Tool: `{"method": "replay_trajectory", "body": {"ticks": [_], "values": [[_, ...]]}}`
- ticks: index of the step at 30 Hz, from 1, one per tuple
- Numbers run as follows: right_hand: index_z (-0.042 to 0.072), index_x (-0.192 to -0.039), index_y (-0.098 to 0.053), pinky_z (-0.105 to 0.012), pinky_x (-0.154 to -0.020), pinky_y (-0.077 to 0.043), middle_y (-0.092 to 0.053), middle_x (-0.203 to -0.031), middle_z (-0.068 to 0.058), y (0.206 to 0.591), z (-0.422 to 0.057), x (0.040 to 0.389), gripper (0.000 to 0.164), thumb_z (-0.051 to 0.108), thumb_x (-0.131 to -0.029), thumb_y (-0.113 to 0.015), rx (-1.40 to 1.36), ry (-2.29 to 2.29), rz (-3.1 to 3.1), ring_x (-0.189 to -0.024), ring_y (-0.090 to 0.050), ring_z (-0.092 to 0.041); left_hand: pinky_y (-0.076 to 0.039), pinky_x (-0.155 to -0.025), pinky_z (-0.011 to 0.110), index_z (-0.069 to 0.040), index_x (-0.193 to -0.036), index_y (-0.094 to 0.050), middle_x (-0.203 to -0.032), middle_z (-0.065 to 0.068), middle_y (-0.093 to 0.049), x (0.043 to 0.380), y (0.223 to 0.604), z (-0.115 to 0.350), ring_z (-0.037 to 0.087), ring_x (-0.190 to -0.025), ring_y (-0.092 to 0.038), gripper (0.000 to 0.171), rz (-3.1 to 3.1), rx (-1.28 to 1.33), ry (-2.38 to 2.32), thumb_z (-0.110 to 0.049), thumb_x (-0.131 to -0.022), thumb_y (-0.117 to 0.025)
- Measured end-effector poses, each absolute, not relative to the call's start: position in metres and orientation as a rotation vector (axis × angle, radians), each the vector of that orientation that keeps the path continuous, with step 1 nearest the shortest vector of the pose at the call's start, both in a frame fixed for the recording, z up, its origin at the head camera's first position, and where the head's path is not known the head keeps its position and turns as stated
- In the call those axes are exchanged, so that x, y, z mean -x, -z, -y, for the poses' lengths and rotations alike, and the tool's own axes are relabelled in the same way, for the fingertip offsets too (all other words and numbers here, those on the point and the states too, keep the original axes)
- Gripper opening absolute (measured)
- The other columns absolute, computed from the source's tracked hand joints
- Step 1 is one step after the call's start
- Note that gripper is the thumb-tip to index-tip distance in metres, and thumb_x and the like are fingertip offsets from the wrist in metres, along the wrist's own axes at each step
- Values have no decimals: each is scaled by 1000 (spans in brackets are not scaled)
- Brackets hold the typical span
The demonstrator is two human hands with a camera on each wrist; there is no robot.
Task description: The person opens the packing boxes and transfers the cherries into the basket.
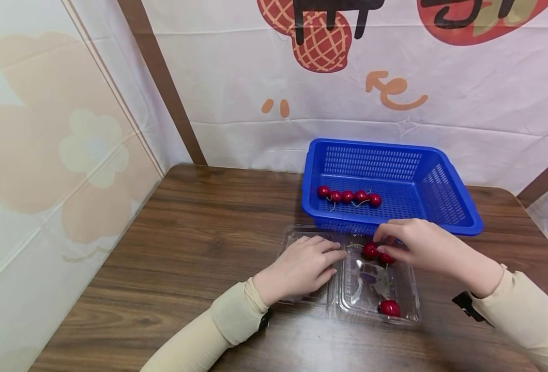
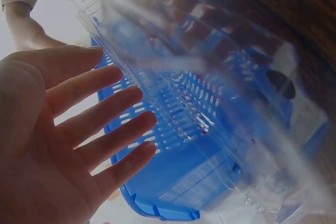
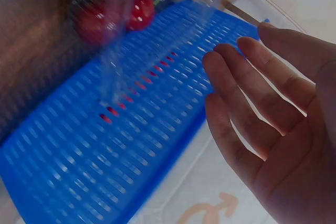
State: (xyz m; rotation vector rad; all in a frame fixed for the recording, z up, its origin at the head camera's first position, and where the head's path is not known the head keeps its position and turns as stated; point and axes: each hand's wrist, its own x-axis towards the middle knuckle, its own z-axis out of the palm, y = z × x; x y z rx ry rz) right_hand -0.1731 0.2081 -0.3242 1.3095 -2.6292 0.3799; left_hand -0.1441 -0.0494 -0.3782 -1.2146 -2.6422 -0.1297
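Observation:
A clear plastic clamshell box (image 1: 355, 305) lies opened flat on the table. My left hand (image 1: 304, 266) rests over its left half, fingers spread and nearly straight, as the left wrist view also shows. Over the back right corner of the other half is my right hand (image 1: 418, 245), thumb and fingers loosely bent beside two red cherries, one the left cherry (image 1: 369, 251), the other the right cherry (image 1: 386, 257). In the right wrist view that palm holds nothing, and the cherries (image 3: 97, 22) show through the plastic. A third cherry (image 1: 390, 308) sits at the box's front right.
Just behind the box stands a blue slotted basket (image 1: 371, 143). Several stemmed cherries (image 1: 347, 197) lie in a row along its front left inside. The wooden table (image 1: 162, 258) ends against a printed cloth backdrop (image 1: 246, 139).

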Motion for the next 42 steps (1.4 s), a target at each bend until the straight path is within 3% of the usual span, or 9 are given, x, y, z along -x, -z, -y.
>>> {"method": "replay_trajectory", "body": {"ticks": [5,15,42], "values": [[20,-85,-66,-18,-56,-47,-62,-78,15,338,-208,172,13,13,-79,-74,-1309,-380,2661,-65,-51,6,-45,-97,34,-22,-127,-61,-128,-2,-60,144,378,49,16,-118,-55,37,2649,1215,125,-31,-92,-58],[18,-85,-67,-26,-59,-52,-65,-79,9,358,-208,172,13,13,-77,-76,-1244,-302,2677,-69,-63,-7,-45,-97,33,-23,-127,-61,-128,-3,-61,144,378,49,15,-118,-55,37,2648,1211,132,-32,-91,-59],[13,-89,-66,-34,-55,-52,-63,-76,1,382,-201,184,25,15,-71,-82,-1180,-136,2666,-63,-61,-13,-44,-98,33,-23,-127,-61,-129,-3,-60,144,378,50,15,-119,-54,37,2662,1211,120,-33,-92,-58]]}}
